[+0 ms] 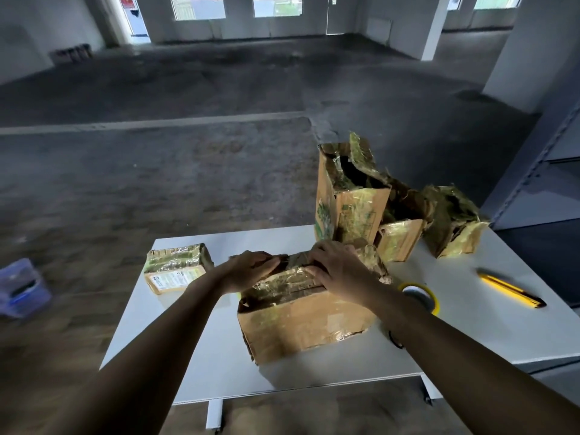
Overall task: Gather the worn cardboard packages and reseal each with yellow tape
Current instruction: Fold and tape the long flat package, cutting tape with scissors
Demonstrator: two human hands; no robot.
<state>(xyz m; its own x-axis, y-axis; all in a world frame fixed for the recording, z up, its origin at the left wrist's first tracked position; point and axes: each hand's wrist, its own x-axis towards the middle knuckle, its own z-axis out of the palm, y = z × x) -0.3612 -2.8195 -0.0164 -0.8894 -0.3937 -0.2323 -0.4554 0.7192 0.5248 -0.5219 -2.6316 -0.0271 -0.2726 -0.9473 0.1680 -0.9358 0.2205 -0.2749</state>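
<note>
Cardboard this creased will likely handle soft and light. The panels should buckle under a squeeze, and the glossy old tape looks slick, so the firmer corners and bottom edges seem the safest places to take hold.

From the head view, the large package [301, 321] sits near the front edge of the desk [188, 356], at its middle. It is brown and dented, with wrinkled yellow-green tape across the top and a torn lower left corner. The left hand [251, 270] curls its fingers over the top flap at the far left side and grips it. The right hand [342, 268] lies spread on the top and presses the flaps down.

A small package [175, 268] lies toward the left edge. A tall package [348, 196] with a gaping top and two crumpled packages [398, 237] [452, 224] crowd the far right corner. The yellow tape roll [420, 296] rests just right of the right wrist, and a yellow knife [508, 288] lies nearer the right edge.
</note>
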